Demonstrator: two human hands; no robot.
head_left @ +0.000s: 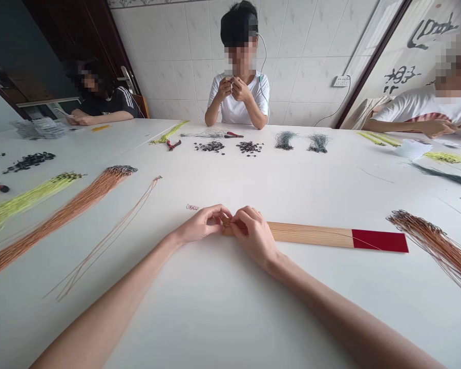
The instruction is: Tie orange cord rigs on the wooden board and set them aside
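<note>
My left hand (202,224) and my right hand (253,237) are pinching closed, fingertips meeting at the near end of a flat tan ribbed wooden strip (311,234) with a red end panel (380,241), which is lying on a white table (230,318). What my fingers are gripping is too small to tell. A loose bundle of fine tan cords (438,251) is lying just beyond the red panel.
</note>
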